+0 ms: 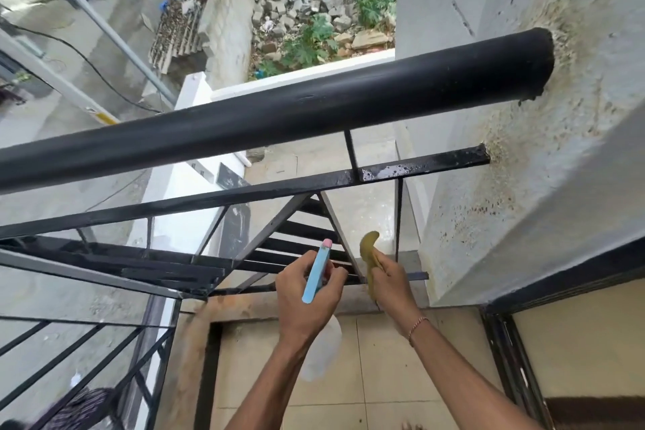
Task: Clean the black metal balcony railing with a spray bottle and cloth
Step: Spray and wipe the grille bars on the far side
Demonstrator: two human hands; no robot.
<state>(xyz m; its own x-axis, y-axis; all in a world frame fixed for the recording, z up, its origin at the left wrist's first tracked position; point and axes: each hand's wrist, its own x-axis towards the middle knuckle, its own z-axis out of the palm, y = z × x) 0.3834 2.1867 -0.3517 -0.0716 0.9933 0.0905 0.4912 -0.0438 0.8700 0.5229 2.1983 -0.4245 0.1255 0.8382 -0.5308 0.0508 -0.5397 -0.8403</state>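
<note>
The black metal railing (279, 112) runs across the view, a thick round top rail above a flat wet bar (419, 167) and slanted lower bars. My left hand (303, 300) grips a spray bottle (316, 270) with a light blue head and pink nozzle, its clear body hanging below the hand, aimed at the lower bars. My right hand (392, 284) holds a yellow-green cloth (369, 251) low against the lower bars, next to a slanted bar near the wall.
A rough grey wall (523, 150) holds the rail ends at right. A dark door frame (516, 342) stands at lower right. Beige floor tiles (366, 377) lie below. Beyond the railing is a drop to a yard with rubble and plants (314, 28).
</note>
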